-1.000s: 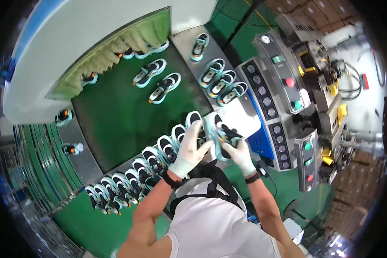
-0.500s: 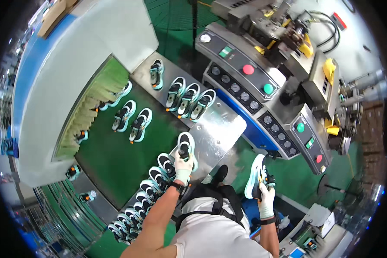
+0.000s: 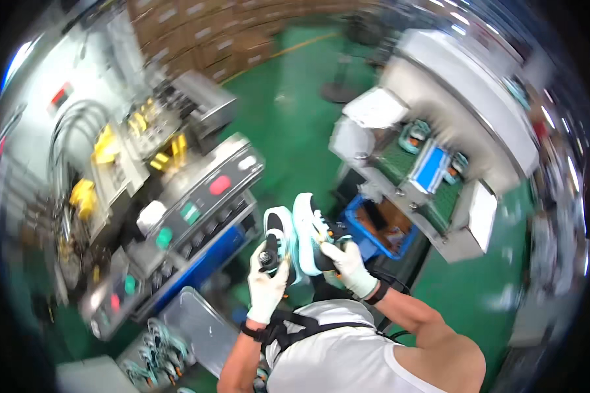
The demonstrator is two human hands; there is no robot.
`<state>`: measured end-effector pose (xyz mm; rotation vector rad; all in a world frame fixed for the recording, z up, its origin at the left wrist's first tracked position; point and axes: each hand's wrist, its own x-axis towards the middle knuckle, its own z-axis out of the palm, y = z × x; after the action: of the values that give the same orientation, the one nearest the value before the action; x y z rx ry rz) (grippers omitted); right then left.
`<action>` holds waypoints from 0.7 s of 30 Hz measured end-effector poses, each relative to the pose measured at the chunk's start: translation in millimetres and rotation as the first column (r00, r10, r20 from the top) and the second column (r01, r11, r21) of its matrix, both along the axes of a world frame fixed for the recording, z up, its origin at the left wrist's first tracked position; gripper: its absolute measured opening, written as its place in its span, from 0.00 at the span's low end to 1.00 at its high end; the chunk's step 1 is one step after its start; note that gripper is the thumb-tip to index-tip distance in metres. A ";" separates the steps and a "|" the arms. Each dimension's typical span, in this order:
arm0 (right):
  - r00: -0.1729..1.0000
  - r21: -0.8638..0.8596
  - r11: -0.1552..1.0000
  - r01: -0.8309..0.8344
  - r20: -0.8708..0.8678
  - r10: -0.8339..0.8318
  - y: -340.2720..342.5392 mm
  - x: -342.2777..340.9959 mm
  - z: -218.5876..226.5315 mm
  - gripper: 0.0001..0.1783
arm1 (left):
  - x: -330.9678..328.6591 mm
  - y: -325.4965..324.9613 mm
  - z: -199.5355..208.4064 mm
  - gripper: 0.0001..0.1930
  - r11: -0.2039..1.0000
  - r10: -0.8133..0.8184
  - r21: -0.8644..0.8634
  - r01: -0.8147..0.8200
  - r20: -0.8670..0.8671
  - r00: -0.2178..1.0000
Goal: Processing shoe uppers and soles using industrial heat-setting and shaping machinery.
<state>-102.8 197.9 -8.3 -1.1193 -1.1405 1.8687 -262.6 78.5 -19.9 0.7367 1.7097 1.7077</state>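
Note:
In front of my body, two black, white and mint-green sneakers are held close side by side. My left hand, in a white glove, grips the left sneaker around its heel, where a dark round piece shows in the shoe's opening. The right sneaker is tilted on its side, its pale sole turned toward the other shoe. My right hand, gloved too, is closed on its heel and upper. Fingers under both shoes are partly hidden.
A machine with control panels stands at the left. Several sneakers are on a surface at lower left, beside a metal plate. At right, a blue bin sits by a conveyor unit carrying sneakers. Cardboard boxes line the back.
My view has swung to the right, away from the rows of sneakers. My left hand has lifted its sneaker off the metal table and brought it beside the one in my right hand.

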 end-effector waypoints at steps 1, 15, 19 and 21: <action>0.997 0.065 0.996 0.064 0.033 -0.066 17.6 18.8 6.9 0.20 | 7.5 28.0 0.5 0.30 0.997 -0.069 0.033 0.071 -0.049 0.996; 0.334 0.644 0.604 0.470 0.503 -0.797 193.0 284.2 32.9 0.38 | 190.1 383.5 32.3 0.29 0.841 -0.470 -0.131 0.526 -0.658 0.589; 0.251 0.596 0.663 0.452 0.629 -0.736 244.4 298.2 11.5 0.41 | 214.7 434.5 22.4 0.30 0.773 -0.530 -0.200 0.602 -0.724 0.441; 0.246 0.632 0.620 0.465 0.580 -0.777 278.1 301.6 -1.7 0.42 | 219.9 465.3 34.5 0.31 0.764 -0.583 -0.280 0.581 -0.687 0.435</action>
<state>198.8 475.9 -10.0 -1.9649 -1.1047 0.3652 -42.7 543.8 14.6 1.9898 1.5909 0.9099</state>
